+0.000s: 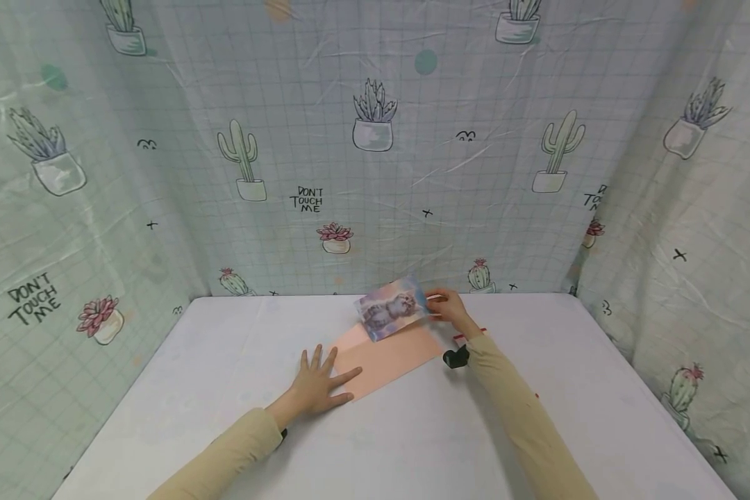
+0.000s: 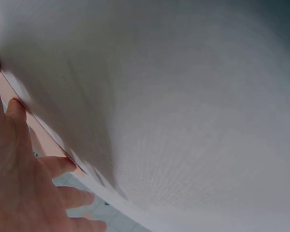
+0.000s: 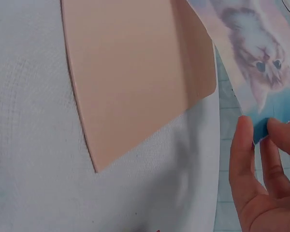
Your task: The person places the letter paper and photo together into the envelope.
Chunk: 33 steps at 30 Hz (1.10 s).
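Observation:
A peach-coloured envelope (image 1: 384, 362) lies at a slant on the white table, its far flap part raised in the right wrist view. My left hand (image 1: 315, 385) rests with spread fingers at its left end, thumb and index finger over the paper. Just above the envelope's far side, a picture card with a kitten (image 1: 390, 307) is tilted up and overlaps it in the head view. My right hand (image 3: 266, 179) pinches the card's right corner between thumb and fingers. In the left wrist view, only a narrow strip of the envelope (image 2: 46, 140) shows beyond the left hand.
The white table (image 1: 237, 361) ends at a cactus-print curtain (image 1: 375, 173) behind, with more curtain on both sides. A small red strip (image 1: 459, 337) lies beside the right wrist, partly hidden by the arm. A black device (image 1: 456, 357) is on that wrist.

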Motion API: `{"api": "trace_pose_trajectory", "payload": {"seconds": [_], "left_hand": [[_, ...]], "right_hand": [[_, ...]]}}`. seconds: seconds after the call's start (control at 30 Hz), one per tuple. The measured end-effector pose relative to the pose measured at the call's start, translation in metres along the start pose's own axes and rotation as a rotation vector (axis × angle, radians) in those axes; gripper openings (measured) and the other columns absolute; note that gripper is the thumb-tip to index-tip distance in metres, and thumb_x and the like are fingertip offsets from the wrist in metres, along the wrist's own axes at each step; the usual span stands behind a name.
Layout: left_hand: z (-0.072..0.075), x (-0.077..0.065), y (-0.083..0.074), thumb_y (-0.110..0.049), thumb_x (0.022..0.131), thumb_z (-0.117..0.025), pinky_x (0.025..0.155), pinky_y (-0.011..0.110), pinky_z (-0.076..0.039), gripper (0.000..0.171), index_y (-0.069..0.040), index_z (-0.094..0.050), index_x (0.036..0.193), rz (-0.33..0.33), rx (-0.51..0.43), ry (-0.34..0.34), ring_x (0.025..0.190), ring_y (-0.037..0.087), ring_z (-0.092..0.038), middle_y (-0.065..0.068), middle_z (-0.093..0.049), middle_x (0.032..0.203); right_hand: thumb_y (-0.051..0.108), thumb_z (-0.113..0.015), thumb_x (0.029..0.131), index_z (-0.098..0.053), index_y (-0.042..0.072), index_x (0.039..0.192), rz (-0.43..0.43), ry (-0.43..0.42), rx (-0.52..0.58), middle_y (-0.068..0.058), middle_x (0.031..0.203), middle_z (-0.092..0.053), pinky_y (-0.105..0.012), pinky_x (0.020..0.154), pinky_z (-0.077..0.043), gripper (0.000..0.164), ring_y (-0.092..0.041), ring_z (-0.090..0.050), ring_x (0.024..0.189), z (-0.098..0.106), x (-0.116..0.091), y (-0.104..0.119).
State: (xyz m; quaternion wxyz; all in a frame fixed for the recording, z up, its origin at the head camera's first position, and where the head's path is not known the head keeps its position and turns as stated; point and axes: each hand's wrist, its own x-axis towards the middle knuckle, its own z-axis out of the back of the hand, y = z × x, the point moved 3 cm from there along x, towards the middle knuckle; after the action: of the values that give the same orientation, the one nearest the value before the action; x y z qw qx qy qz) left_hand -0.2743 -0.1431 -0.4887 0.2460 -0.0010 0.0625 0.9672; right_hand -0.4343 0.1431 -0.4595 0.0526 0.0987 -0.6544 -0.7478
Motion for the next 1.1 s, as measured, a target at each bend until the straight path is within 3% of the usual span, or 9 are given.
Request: {"api": "trace_pose_trajectory", "payload": {"seconds": [0.17, 0.37, 0.47, 0.67, 0.8, 0.87, 1.0, 1.1], "left_hand": [[0.002, -0.001, 0.0, -0.061, 0.086, -0.035, 0.096, 0.068, -0.019, 0.055, -0.04, -0.029, 0.136, -0.012, 0.013, -0.002, 0.127, 0.053, -0.022, 0.022, -0.029, 0.142], [0.002, -0.002, 0.0, -0.062, 0.085, -0.036, 0.095, 0.068, -0.021, 0.057, -0.038, -0.03, 0.136, -0.03, 0.016, -0.003, 0.126, 0.054, -0.024, 0.024, -0.03, 0.141], [0.0, -0.001, 0.0, -0.063, 0.084, -0.036, 0.095, 0.068, -0.021, 0.058, -0.038, -0.029, 0.137, -0.039, 0.021, -0.002, 0.125, 0.054, -0.025, 0.025, -0.03, 0.14], [-0.001, 0.001, 0.0, -0.064, 0.084, -0.036, 0.095, 0.069, -0.02, 0.059, -0.038, -0.029, 0.137, -0.043, 0.011, -0.006, 0.125, 0.055, -0.023, 0.025, -0.029, 0.141], [0.001, 0.001, 0.0, -0.064, 0.084, -0.036, 0.096, 0.068, -0.02, 0.059, -0.038, -0.028, 0.137, -0.046, 0.013, 0.005, 0.126, 0.054, -0.023, 0.026, -0.028, 0.141], [0.002, 0.0, 0.0, -0.063, 0.084, -0.036, 0.096, 0.068, -0.02, 0.059, -0.037, -0.028, 0.137, -0.052, 0.012, 0.012, 0.126, 0.054, -0.023, 0.027, -0.028, 0.14], [0.005, -0.001, -0.001, -0.061, 0.085, -0.036, 0.097, 0.068, -0.017, 0.058, -0.038, -0.028, 0.137, -0.078, 0.004, 0.028, 0.127, 0.054, -0.021, 0.03, -0.028, 0.139], [0.006, 0.0, 0.0, -0.061, 0.086, -0.036, 0.097, 0.069, -0.015, 0.056, -0.039, -0.028, 0.137, -0.086, -0.008, 0.037, 0.128, 0.054, -0.019, 0.031, -0.028, 0.139]], "right_hand": [[-0.003, -0.05, 0.087, -0.047, -0.006, 0.123, -0.046, -0.106, -0.004, -0.018, 0.097, -0.055, -0.037, 0.079, -0.052, 0.036, -0.019, -0.057, 0.082, -0.007, -0.017, 0.019], [-0.004, -0.051, 0.086, -0.054, -0.004, 0.118, -0.004, -0.192, 0.007, -0.016, 0.095, -0.057, -0.03, 0.069, -0.054, 0.032, -0.014, -0.06, 0.072, -0.007, -0.007, 0.007], [-0.005, -0.052, 0.086, -0.057, -0.002, 0.116, 0.025, -0.235, 0.011, -0.018, 0.099, -0.058, -0.029, 0.067, -0.054, 0.031, -0.015, -0.06, 0.075, -0.003, -0.001, 0.001], [-0.007, -0.048, 0.086, -0.055, -0.005, 0.118, 0.049, -0.31, 0.016, -0.027, 0.114, -0.051, -0.038, 0.077, -0.053, 0.032, -0.029, -0.056, 0.094, 0.003, -0.003, 0.004], [-0.006, -0.048, 0.087, -0.055, -0.005, 0.118, 0.053, -0.329, -0.007, -0.027, 0.113, -0.051, -0.04, 0.078, -0.052, 0.032, -0.03, -0.056, 0.094, 0.005, -0.001, 0.001], [-0.006, -0.049, 0.086, -0.058, -0.001, 0.115, 0.1, -0.315, 0.011, -0.023, 0.108, -0.055, -0.038, 0.075, -0.053, 0.03, -0.026, -0.058, 0.091, 0.007, 0.006, -0.006], [-0.001, -0.058, 0.082, -0.067, 0.013, 0.105, 0.269, -0.27, 0.097, -0.007, 0.091, -0.061, -0.029, 0.06, -0.054, 0.028, -0.015, -0.061, 0.078, 0.025, 0.066, -0.067], [-0.001, -0.06, 0.082, -0.067, 0.016, 0.106, 0.297, -0.237, 0.115, -0.005, 0.091, -0.062, -0.029, 0.058, -0.054, 0.03, -0.015, -0.062, 0.077, 0.031, 0.096, -0.094]]}}
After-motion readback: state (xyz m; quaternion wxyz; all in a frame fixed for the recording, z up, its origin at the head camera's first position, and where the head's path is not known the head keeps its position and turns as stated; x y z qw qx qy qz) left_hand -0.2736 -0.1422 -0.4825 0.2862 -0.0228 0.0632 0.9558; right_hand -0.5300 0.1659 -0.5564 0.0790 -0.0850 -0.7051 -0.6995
